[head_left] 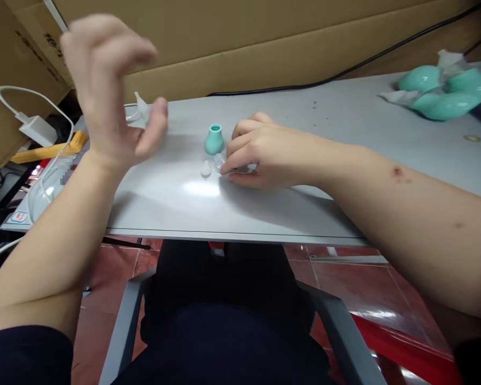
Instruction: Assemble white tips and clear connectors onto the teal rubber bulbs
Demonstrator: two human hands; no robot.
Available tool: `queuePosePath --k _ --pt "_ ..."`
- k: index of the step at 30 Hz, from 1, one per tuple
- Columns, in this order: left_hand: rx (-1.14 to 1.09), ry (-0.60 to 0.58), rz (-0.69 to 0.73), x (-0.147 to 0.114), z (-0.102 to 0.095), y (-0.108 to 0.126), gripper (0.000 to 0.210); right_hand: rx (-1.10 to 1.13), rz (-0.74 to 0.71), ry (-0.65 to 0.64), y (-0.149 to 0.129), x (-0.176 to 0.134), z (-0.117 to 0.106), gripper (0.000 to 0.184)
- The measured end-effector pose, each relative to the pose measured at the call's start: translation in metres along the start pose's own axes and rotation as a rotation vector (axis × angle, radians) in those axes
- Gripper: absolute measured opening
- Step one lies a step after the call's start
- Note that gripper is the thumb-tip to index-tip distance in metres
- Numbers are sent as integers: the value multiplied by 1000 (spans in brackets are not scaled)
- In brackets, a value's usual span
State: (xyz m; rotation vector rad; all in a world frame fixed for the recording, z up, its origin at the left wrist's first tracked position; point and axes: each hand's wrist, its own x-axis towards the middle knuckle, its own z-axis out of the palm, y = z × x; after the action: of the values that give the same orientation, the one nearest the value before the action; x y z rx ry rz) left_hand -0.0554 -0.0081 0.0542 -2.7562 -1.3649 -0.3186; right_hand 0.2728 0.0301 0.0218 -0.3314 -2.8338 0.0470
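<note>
My left hand (pixel 112 91) is raised over the left part of the table, blurred by motion. Its fingers curl while the thumb stands apart, and nothing shows between them. My right hand (pixel 252 152) rests low on the table, its fingertips drawn together at a small clear plastic piece (pixel 218 161); part of what lies under the fingers is hidden. Just left of these fingers, a teal rubber bulb (pixel 214 140) stands upright with its open neck up. A small whitish tip (pixel 206 169) sits in front of the bulb.
Several teal bulbs with whitish nozzles (pixel 441 91) lie at the right back. Behind my left hand is a translucent nozzle (pixel 142 107). A white charger (pixel 39 131) with cable and a yellow-handled tool (pixel 50 149) are at left. Cardboard (pixel 256 43) and a black cable (pixel 304 85) line the back.
</note>
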Motion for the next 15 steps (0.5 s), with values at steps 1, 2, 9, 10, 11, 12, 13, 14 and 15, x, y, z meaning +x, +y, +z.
queuePosePath --k 1,2,9,10,11,12,13,14,15 --pt "-14 7 -1 -5 0 12 80 -9 -10 0 0 0 1 30" --pt "-29 10 2 -8 0 24 75 -15 -22 2 1 0 2 31" --pt "-60 -82 42 5 -12 55 25 0 -72 28 1 0 7 34" --pt "-60 -129 36 8 -14 54 22 0 -70 17 0 0 7 34" --pt "-63 -177 28 11 -16 52 22 3 -67 7 -1 1 6 34" --pt "-64 -223 18 14 -17 51 24 9 -64 -1 -2 1 6 33" --pt "-61 -262 6 18 -17 50 26 21 -61 -1 -2 1 6 32" --pt "-50 -296 -4 21 -17 51 28 42 -58 5 -1 1 6 30" --pt "-35 -324 -9 25 -15 51 30 70 -60 20 0 1 5 28"
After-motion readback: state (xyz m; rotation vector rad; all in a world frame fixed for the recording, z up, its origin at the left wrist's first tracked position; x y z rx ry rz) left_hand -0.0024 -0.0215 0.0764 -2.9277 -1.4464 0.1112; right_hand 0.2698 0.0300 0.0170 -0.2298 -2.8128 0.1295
